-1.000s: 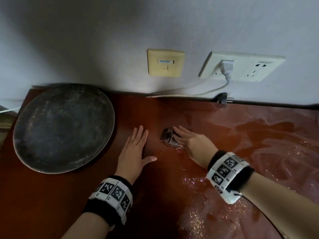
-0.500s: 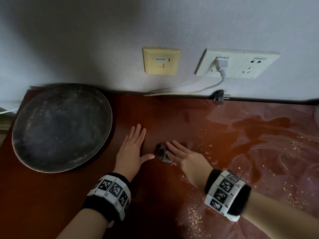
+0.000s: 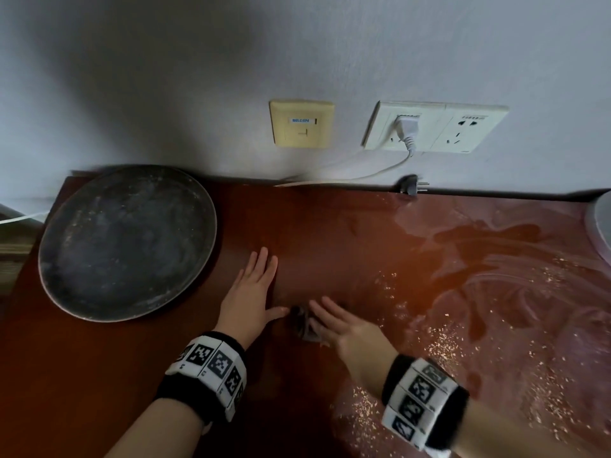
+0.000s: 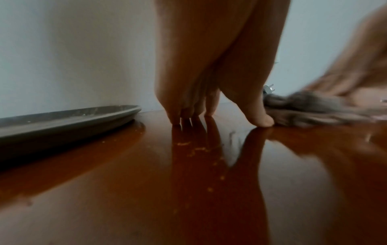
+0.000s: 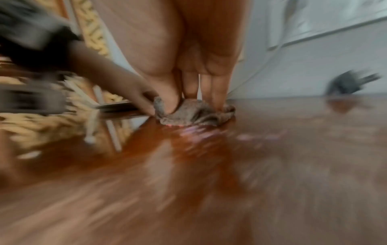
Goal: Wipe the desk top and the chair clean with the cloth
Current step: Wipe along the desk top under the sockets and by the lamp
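A small grey cloth (image 3: 302,325) lies crumpled on the glossy red-brown desk top (image 3: 330,233). My right hand (image 3: 344,328) presses it down with straight fingers, the thumb tucked in a fold. The right wrist view shows that hand (image 5: 199,58) on the cloth (image 5: 194,114), blurred by motion. My left hand (image 3: 254,292) lies flat on the desk with fingers spread, and its thumb tip almost touches the cloth (image 4: 310,107). Pale crumbs and wet smears (image 3: 446,352) cover the desk's right half. No chair is in view.
A large round dark pan (image 3: 125,239) takes up the desk's left end. A loose black plug (image 3: 408,186) lies at the back edge by the wall. A white socket strip (image 3: 433,127) with a plugged cable and a yellow wall plate (image 3: 301,123) sit above. A pale rounded object (image 3: 600,223) shows at the right edge.
My right hand has slid the cloth toward me and slightly left, up to the left thumb. The left hand has stayed flat in place.
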Motion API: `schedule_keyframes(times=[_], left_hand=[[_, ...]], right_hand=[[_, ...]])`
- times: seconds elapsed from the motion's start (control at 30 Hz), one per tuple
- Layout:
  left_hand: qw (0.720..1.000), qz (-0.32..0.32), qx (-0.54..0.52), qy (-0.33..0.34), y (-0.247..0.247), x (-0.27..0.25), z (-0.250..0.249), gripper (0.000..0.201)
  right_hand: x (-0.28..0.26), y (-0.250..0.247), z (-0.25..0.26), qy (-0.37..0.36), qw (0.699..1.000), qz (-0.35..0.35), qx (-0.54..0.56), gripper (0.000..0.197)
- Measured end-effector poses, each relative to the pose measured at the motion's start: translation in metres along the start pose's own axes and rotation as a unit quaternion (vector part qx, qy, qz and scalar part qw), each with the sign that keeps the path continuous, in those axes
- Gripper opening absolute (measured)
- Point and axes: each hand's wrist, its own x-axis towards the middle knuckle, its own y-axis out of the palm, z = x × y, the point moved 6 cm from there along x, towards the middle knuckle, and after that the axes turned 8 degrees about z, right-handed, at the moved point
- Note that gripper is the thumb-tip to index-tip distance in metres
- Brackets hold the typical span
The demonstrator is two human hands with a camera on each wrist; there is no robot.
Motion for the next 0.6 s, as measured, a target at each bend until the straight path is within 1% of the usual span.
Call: schedule_keyframes(times=[0.03,0.07,0.1,0.13,0.17,0.23,0.27,0.3,0.33,0.37,0.4,0.43,0.47,0.5,0.53,0.57,0.6], left_hand=[[1.0,0.02,0.009,0.004,0.003,-0.002,0.0,0.1],[0.999,0.038,0.013,0.009,0.006,-0.005,0.001,0.105],[0.998,0.054,0.013,0.012,0.009,-0.009,0.002,0.11],[0.998,0.066,0.015,0.016,0.012,-0.013,0.003,0.115],[0.997,0.073,0.017,0.018,0.014,-0.017,0.003,0.118],[0.997,0.075,0.02,0.016,0.02,-0.026,0.004,0.12],[0.997,0.073,0.022,0.012,0.022,-0.03,0.003,0.121],[0.997,0.07,0.025,0.008,0.024,-0.034,0.002,0.121],[0.997,0.068,0.025,0.005,0.027,-0.037,0.0,0.12],[0.998,0.064,0.024,0.003,0.028,-0.04,-0.001,0.12],[0.998,0.061,0.021,0.0,0.029,-0.042,-0.002,0.119],[0.998,0.058,0.019,-0.001,0.029,-0.043,-0.003,0.118],[0.998,0.056,0.02,-0.002,0.029,-0.044,-0.004,0.116],[0.998,0.057,0.023,-0.001,0.029,-0.045,-0.004,0.114],[0.998,0.06,0.025,-0.001,0.03,-0.046,-0.005,0.113],[0.998,0.062,0.026,-0.002,0.031,-0.049,-0.005,0.115],[0.998,0.063,0.026,-0.005,0.033,-0.052,-0.006,0.117]], right_hand=[[-0.007,0.002,0.006,-0.019,1.0,0.019,0.011,0.053],[-0.01,0.0,0.0,-0.012,0.998,0.042,0.033,0.06],[-0.007,-0.001,-0.018,0.008,0.999,0.037,0.03,0.062],[-0.002,-0.012,-0.042,0.059,0.997,0.021,0.037,0.062],[0.002,-0.024,-0.069,0.116,0.992,-0.01,0.051,0.06],[0.007,-0.037,-0.116,0.228,0.97,-0.07,0.056,0.053],[0.008,-0.035,-0.125,0.264,0.959,-0.077,0.065,0.05],[0.01,-0.033,-0.124,0.285,0.952,-0.076,0.081,0.049],[0.013,-0.026,-0.111,0.278,0.954,-0.072,0.086,0.051],[0.017,-0.017,-0.087,0.233,0.967,-0.076,0.071,0.055],[0.017,-0.009,-0.056,0.162,0.982,-0.078,0.058,0.06],[0.012,0.001,-0.025,0.089,0.992,-0.074,0.051,0.059],[0.005,0.012,0.002,0.028,0.997,-0.057,0.04,0.048],[-0.003,0.02,0.02,-0.018,0.999,-0.032,0.038,0.039],[-0.009,0.024,0.029,-0.044,0.998,-0.024,0.042,0.038],[-0.012,0.016,0.025,-0.038,0.997,-0.033,0.064,0.04],[-0.012,0.004,0.007,-0.006,0.992,-0.079,0.097,0.044]])
